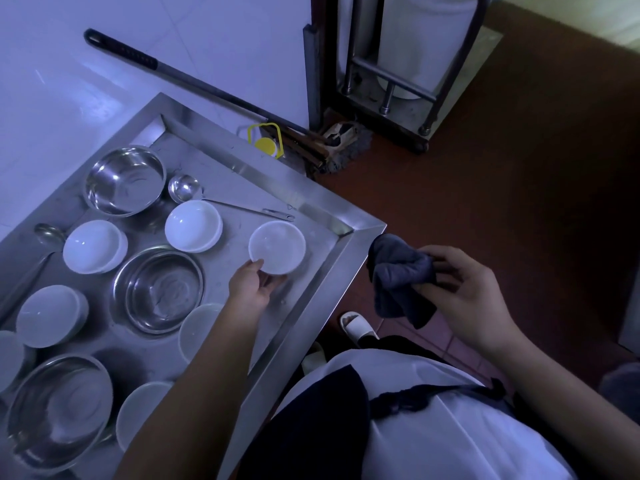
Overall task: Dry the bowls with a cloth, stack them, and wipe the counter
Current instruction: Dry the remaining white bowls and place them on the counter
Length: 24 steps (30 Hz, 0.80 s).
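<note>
Now left hand (252,283) fingers pinching round, seemingly translucent white bowl (277,247); right hand (464,292) gripping crumpled grey cloth (398,275).

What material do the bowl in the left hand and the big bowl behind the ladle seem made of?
Held bowl: matte white, perhaps plastic or melamine; soft, dull sheen only. Big bowl: polished metal, likely stainless steel; mirror-like reflections inside, as on the ladle.

- Counter (322,271): bare grey steel.
- Bowl (277,247) near right corner: white.
- Cloth (398,271): dark grey-blue.
- Metal bowls, e.g. far-corner one (125,180): shiny silver.
- Floor (502,188): reddish-brown.
- Slipper (358,328): white.
- Container (266,145) beyond far edge: yellow.
</note>
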### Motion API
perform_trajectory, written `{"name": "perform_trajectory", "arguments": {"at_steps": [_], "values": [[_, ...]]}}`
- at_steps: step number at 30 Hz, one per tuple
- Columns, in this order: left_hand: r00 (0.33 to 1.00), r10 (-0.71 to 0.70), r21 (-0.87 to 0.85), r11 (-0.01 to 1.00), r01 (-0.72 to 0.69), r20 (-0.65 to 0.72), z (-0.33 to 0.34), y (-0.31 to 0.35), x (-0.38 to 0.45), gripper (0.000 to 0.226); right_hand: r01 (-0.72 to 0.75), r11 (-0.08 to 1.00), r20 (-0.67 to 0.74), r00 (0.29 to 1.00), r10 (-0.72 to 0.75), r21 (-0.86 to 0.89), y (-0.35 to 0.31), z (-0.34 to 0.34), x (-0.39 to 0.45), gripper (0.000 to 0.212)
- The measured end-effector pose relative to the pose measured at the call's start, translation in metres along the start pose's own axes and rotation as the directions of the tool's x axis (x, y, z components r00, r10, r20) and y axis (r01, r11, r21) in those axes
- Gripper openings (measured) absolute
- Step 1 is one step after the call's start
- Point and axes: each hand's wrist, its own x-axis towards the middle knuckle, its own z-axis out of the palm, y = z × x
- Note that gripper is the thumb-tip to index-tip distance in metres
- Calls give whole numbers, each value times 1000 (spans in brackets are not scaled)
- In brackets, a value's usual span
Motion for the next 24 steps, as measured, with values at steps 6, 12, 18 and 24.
{"name": "perform_trajectory", "arguments": {"at_steps": [6, 12, 18, 24], "values": [[995, 79, 157, 985, -69, -63, -5, 3, -14, 23, -25, 990, 53, 998, 18, 137, -2, 2, 15, 38], [732, 450, 521, 515, -681, 511, 19, 10, -112, 44, -29, 957, 139, 990, -12, 290, -3, 12, 34, 69], [634, 229, 573, 284, -769, 738, 51, -23, -148, 102, -253, 832, 276, 953, 126, 494, -3, 29, 49, 27], [708, 293, 601, 380, -703, 643, 50, -34, -136, 90, -296, 847, 303, 938, 169, 443, 10, 33, 54, 27]]}}
